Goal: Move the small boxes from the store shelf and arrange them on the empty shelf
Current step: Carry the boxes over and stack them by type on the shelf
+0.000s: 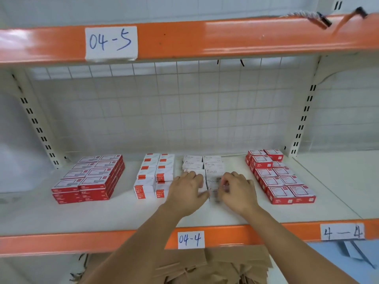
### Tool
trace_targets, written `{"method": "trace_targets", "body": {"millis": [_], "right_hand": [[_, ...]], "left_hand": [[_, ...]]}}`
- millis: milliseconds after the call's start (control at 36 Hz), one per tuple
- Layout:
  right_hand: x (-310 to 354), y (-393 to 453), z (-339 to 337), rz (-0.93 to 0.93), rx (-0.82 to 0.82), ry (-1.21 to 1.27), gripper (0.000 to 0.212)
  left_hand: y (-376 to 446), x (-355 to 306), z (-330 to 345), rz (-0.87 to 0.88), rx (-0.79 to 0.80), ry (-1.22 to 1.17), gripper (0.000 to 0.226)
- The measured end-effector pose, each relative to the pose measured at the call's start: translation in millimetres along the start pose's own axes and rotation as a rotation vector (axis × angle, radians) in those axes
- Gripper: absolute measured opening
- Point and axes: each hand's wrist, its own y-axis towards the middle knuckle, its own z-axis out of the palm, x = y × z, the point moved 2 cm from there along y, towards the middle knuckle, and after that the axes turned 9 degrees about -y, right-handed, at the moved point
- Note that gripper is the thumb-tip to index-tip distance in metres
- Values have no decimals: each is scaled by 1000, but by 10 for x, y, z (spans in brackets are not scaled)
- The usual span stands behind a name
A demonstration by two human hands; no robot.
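Both hands, left hand [189, 188] and right hand [235, 189], pinched front white staple boxes [213, 184] mid-shelf [123, 214]; best squared flush against the row behind, edges aligned.

Open shelf board [127, 214] runs along the near edge in front of all four box groups. Wide lanes lie between the left red stack [90, 178] and the red-and-white boxes [153, 175], and between the white boxes [203, 165] and the right red boxes [279, 175]. Above, the orange beam [205, 37] caps the bay; the wire grid [164, 111] closes the far side.
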Motion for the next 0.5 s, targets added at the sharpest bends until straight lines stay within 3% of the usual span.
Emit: {"method": "trace_targets", "body": {"millis": [111,306,417,500], "right_hand": [[-55,-43,-14,3,176,-28,37],[-40,-46,-56,-54,308,-39,43],[-78,-48,-132,-47,289,17,43],[-73,-25,-204,-36,201,39,43]], "left_hand": [[-116,27,18,9,171,-31,48],[-113,-64,-4,-35,214,0,44],[-102,-67,-33,-34,270,51,47],[-79,-87,-90,-21,216,59,44]]}}
